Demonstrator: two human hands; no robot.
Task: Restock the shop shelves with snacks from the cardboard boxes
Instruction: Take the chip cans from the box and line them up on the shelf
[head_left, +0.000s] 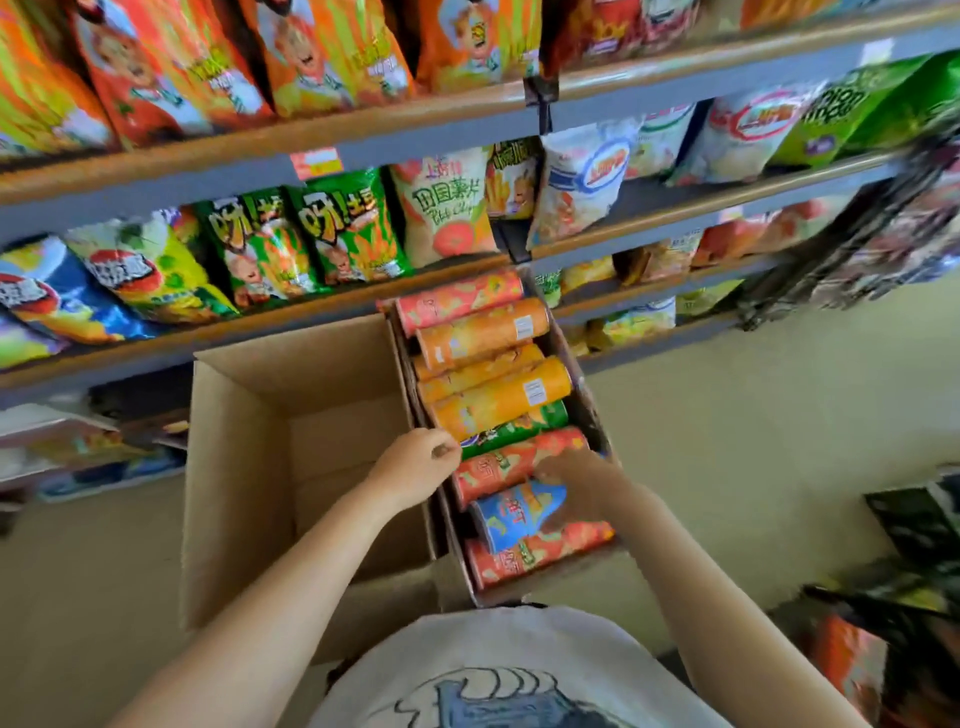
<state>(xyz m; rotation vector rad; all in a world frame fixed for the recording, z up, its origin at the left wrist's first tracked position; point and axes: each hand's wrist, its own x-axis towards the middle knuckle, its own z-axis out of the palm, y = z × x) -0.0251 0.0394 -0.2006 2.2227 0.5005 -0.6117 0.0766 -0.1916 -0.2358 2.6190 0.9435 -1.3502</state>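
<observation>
Pale floor (727, 426) and the person's white printed shirt (519, 670)

Two cardboard boxes sit side by side: the left box (244, 467) and the right box (582, 395). In the right box lie nine tubes: four red (460, 301), three orange (483, 332), one green (524, 428), one blue (511, 517). Two hands reach in, left hand (415, 462) and right hand (576, 480).

a shop, tiered shelves (322, 130) of snack bags (337, 234), price tag (316, 162)
</observation>
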